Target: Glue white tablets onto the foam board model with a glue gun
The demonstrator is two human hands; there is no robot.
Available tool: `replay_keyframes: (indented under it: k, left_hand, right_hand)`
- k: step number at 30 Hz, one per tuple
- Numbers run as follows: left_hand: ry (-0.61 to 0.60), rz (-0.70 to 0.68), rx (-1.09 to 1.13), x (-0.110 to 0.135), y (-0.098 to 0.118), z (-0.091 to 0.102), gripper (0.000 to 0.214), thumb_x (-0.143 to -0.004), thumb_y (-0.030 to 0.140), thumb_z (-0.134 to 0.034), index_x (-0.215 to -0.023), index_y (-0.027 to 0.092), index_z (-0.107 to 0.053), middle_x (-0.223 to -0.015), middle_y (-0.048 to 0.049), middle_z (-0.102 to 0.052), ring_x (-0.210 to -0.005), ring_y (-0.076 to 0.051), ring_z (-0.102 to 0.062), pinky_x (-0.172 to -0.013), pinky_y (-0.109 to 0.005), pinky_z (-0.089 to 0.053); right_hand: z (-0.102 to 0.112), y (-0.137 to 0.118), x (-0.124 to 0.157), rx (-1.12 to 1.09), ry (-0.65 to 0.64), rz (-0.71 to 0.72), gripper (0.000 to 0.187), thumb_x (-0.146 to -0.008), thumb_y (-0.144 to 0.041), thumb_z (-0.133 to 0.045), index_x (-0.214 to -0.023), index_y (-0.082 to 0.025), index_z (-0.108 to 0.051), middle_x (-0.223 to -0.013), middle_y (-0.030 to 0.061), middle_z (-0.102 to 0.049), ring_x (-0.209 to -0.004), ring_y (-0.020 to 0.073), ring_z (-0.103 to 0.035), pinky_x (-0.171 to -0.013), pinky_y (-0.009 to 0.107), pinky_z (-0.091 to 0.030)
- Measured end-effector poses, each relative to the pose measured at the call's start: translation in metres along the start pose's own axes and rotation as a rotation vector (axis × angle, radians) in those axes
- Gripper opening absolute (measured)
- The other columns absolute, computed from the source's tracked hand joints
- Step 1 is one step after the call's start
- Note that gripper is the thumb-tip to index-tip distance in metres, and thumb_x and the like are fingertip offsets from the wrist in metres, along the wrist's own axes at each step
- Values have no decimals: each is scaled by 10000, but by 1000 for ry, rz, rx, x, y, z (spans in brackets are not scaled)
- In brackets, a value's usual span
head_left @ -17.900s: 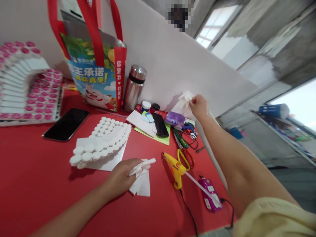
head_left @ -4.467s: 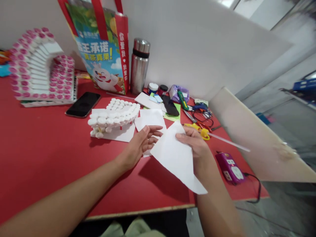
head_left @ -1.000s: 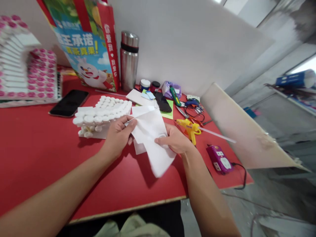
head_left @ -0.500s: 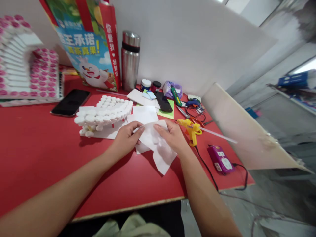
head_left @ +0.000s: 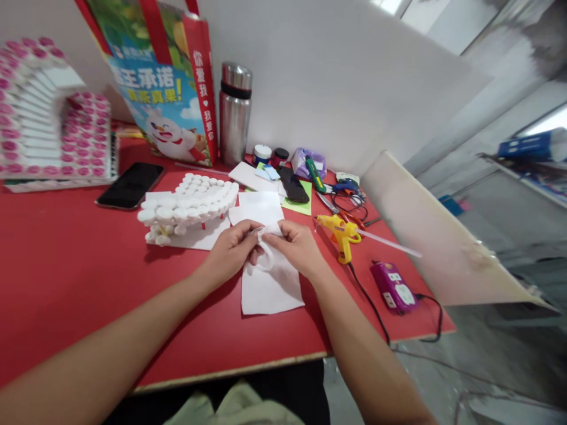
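Between my two hands is a thin white tissue (head_left: pixel 275 283), bunched at its top edge and hanging down over the red table. My left hand (head_left: pixel 234 249) pinches the gathered edge from the left, thumb against fingers. From the right, my right hand (head_left: pixel 297 245) grips the same gathered edge, its thumb laid across the folds. White sheets of card (head_left: pixel 259 205) lie flat just behind the hands. To the left stands a model of many white round pieces (head_left: pixel 188 200) on a white base, with small red supports beneath.
A yellow glue gun (head_left: pixel 340 233) with a glue stick lies to the right, near a purple power socket (head_left: pixel 394 287) and its cord. Behind are a steel flask (head_left: pixel 235 118), a shopping bag (head_left: pixel 170 106), a utility knife (head_left: pixel 315 173) and a phone (head_left: pixel 130 185).
The tissue was spread out flat and askew between the hands; now its top is gathered into folds and it hangs straighter. Both hands have drawn closer together.
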State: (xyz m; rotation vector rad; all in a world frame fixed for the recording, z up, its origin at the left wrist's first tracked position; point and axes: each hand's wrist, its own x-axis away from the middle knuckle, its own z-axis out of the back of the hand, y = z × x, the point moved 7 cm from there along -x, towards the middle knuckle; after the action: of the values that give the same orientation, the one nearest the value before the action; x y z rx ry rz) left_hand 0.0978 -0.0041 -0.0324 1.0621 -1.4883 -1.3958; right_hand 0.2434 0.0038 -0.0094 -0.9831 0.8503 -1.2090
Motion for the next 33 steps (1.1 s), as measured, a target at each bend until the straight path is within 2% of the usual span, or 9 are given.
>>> replay_keyframes:
  k: [4, 9, 12, 15, 17, 19, 23, 25, 33]
  left_hand:
    - [-51, -38, 43, 3, 8, -3, 303, -930, 439, -640, -1088, 182, -660, -759, 10, -650, -580, -94, -564, -560, -206, -443]
    - [45, -60, 1, 2, 8, 4, 320, -887, 449, -698, -1020, 158, -680, -681, 18, -630, -508, -86, -495, -504, -210, -395]
    - [103, -60, -46, 0, 9, 11, 292, -896, 443, -675, -932, 155, -704, -637, 13, -620, -501, -91, -477, -494, -215, -364]
    - [183, -166, -146, 0, 18, 18, 228, -876, 388, -694, -863, 166, -744, -696, -7, -634, -631, -123, -557, -589, -227, -424]
    - [258, -273, -199, 2, 28, 22, 183, -840, 352, -727, -820, 173, -760, -846, -43, -674, -797, -160, -619, -662, -237, -458]
    - [287, -310, -217, 5, 32, 23, 173, -831, 346, -733, -804, 177, -764, -903, -58, -689, -853, -179, -630, -664, -241, -460]
    - [221, -170, -168, 5, 26, 16, 232, -861, 388, -703, -810, 166, -747, -658, -6, -639, -584, -127, -536, -547, -239, -403]
    - [235, -131, -144, 6, 24, 16, 240, -839, 395, -720, -792, 160, -720, -608, 13, -607, -521, -109, -492, -504, -232, -374]
    - [159, -105, -19, 6, 23, 9, 198, -835, 356, -708, -866, 161, -702, -692, 9, -643, -562, -101, -555, -544, -217, -447]
  right_hand:
    - [2, -2, -1, -11, 16, 34, 331, -801, -502, -755, -749, -199, -634, -656, -29, -565, -634, 134, -488, -583, 258, -375]
    - [3, 0, 0, -91, 34, 27, 326, -794, -509, -777, -835, -203, -673, -697, -17, -616, -640, 136, -514, -584, 258, -402]
    - [9, -5, 0, -132, 114, 83, 258, -798, -429, -792, -830, -198, -682, -698, -22, -614, -624, 119, -502, -592, 256, -393]
    - [14, -12, 2, -132, 178, 138, 207, -787, -375, -803, -807, -198, -700, -731, -10, -636, -640, 119, -505, -614, 265, -398]
    - [14, -15, 3, -142, 166, 143, 204, -782, -381, -806, -810, -203, -712, -748, 1, -655, -650, 128, -520, -617, 276, -404]
    - [12, -17, 5, -152, 134, 137, 220, -776, -401, -811, -805, -206, -713, -740, 5, -661, -651, 137, -534, -616, 284, -412]
    - [9, -19, 8, -161, 81, 118, 258, -765, -433, -824, -791, -205, -708, -706, 1, -651, -623, 131, -522, -594, 280, -407]
    - [6, -18, 8, -170, 47, 105, 273, -752, -443, -832, -789, -202, -710, -707, 1, -657, -623, 129, -524, -594, 277, -409]
    - [-2, -11, 4, -195, -5, 54, 304, -765, -465, -830, -806, -184, -721, -734, 9, -677, -648, 124, -549, -617, 268, -420]
